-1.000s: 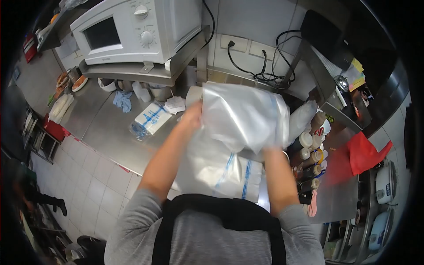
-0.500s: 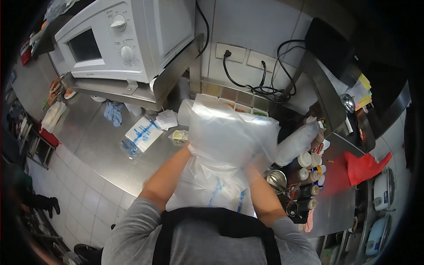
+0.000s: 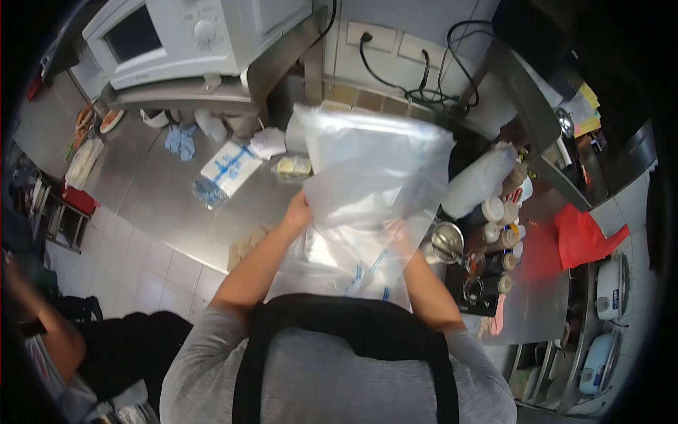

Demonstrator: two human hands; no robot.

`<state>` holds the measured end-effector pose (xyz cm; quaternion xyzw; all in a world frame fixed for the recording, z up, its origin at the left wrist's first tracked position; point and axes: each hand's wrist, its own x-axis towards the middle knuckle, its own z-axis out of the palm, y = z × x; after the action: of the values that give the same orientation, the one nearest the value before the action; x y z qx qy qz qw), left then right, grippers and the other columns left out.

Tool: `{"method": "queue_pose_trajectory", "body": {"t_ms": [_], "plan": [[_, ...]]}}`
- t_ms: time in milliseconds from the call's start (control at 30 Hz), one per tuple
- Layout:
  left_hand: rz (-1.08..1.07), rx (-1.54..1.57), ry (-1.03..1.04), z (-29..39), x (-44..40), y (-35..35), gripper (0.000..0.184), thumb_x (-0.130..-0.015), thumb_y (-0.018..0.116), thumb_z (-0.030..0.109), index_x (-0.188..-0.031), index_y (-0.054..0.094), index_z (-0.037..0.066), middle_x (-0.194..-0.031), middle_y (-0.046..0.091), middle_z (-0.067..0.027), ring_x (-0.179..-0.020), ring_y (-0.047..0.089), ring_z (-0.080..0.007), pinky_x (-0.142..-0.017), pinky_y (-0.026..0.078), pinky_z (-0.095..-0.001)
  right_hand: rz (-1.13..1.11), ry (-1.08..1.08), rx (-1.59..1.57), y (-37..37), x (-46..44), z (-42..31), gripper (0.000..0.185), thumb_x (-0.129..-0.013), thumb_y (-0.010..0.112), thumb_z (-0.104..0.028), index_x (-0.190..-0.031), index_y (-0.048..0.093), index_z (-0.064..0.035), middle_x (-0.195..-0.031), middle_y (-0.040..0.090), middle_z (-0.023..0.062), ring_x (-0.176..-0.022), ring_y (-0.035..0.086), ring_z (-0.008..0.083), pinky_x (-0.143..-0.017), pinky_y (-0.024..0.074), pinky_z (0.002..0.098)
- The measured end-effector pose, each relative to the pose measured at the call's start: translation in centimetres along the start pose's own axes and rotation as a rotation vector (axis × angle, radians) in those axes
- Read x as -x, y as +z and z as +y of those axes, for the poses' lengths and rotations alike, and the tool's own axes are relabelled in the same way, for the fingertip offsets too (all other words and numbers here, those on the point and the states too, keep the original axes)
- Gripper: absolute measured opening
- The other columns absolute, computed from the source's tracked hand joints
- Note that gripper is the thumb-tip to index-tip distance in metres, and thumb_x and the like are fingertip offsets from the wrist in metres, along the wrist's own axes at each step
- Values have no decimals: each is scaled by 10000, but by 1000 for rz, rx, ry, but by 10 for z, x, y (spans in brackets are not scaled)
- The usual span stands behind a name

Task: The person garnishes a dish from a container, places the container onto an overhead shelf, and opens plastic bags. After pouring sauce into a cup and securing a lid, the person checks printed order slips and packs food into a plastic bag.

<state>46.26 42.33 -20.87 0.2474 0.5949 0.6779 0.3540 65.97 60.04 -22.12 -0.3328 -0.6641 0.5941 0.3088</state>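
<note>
A large clear plastic bag spreads upright in front of me, over the steel counter. My left hand is closed on its left edge. My right hand shows blurred through the plastic at the lower right of the bag, and its fingers cannot be made out. Beneath the bag, near my apron, lies more clear plastic with blue print. Left of the bag are a small wrapped yellowish packet, a white paper slip and a white packet with blue print.
A white microwave stands on a shelf at the upper left. Right of the bag are a metal pot, several sauce bottles and a red bag. Another person's arm shows at the lower left.
The bag has shifted and now stands more spread out, with my hands lower on it than one second ago. The view has tilted. Another person has come in at the lower left.
</note>
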Motion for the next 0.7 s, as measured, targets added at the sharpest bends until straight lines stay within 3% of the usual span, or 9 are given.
{"method": "queue_pose_trajectory", "body": {"t_ms": [100,167,233,333,367,467,600,633,700], "plan": [[201,-57,-223,3,21,-12,314,-803,649,90,-1093,545,34,-935,606,-54,-813,570,-129,-691,474,-283,135,-305,132,-18,28,-17,721,-717,699,-130,-1312,305,-22,-1170,445,182,-1026,479,269,-875,413,383],[163,-41,-162,18,54,-10,275,-824,626,113,-1073,543,33,-941,595,-61,-834,554,-130,-702,466,-288,226,-494,215,-29,63,-24,758,-706,707,-124,-1330,289,-20,-1193,437,193,-1047,477,279,-889,410,393],[136,-54,-118,15,71,-12,244,-827,621,111,-1048,553,35,-932,592,-56,-841,545,-125,-708,459,-283,266,-486,311,-37,108,-30,794,-696,716,-118,-1348,274,-19,-1215,428,204,-1067,474,290,-902,407,402],[118,-71,-100,3,77,-23,215,-817,627,82,-1021,577,39,-901,600,-32,-836,544,-109,-725,448,-267,279,-353,496,-45,163,-36,964,-635,736,-80,-1396,146,-22,-1316,320,230,-1200,355,359,-984,321,431],[117,-40,-110,3,78,-25,209,-822,621,81,-1022,579,39,-897,602,-26,-837,544,-104,-741,443,-263,314,-603,614,-50,165,-26,939,-605,758,-102,-1385,238,-57,-1337,294,240,-1239,299,392,-999,283,463],[121,35,-89,4,81,-17,163,-846,573,54,-1008,592,44,-909,607,-27,-853,552,-111,-789,437,-261,199,-826,893,-46,153,-37,823,-580,767,-123,-1322,408,-141,-1362,270,238,-1241,302,392,-1005,248,501],[218,366,-150,-2,74,-12,195,-887,456,2,-1026,581,56,-979,606,-56,-896,562,-134,-809,451,-284,64,-865,1039,-35,119,-36,334,-698,673,-118,-1019,616,-190,-1329,404,108,-1236,323,380,-994,251,527],[283,448,-70,3,73,-16,203,-885,447,-2,-1026,582,56,-969,603,-56,-872,553,-130,-786,447,-274,45,-851,988,-32,125,-44,184,-729,643,-112,-902,631,-173,-1197,521,68,-1186,403,321,-990,241,556],[414,613,91,17,77,-32,220,-882,430,-12,-1024,584,56,-950,596,-56,-824,536,-122,-740,440,-255,-290,-839,981,-31,146,-43,120,-736,641,-123,-848,639,-167,-1055,581,65,-1057,496,293,-964,291,522]]}}
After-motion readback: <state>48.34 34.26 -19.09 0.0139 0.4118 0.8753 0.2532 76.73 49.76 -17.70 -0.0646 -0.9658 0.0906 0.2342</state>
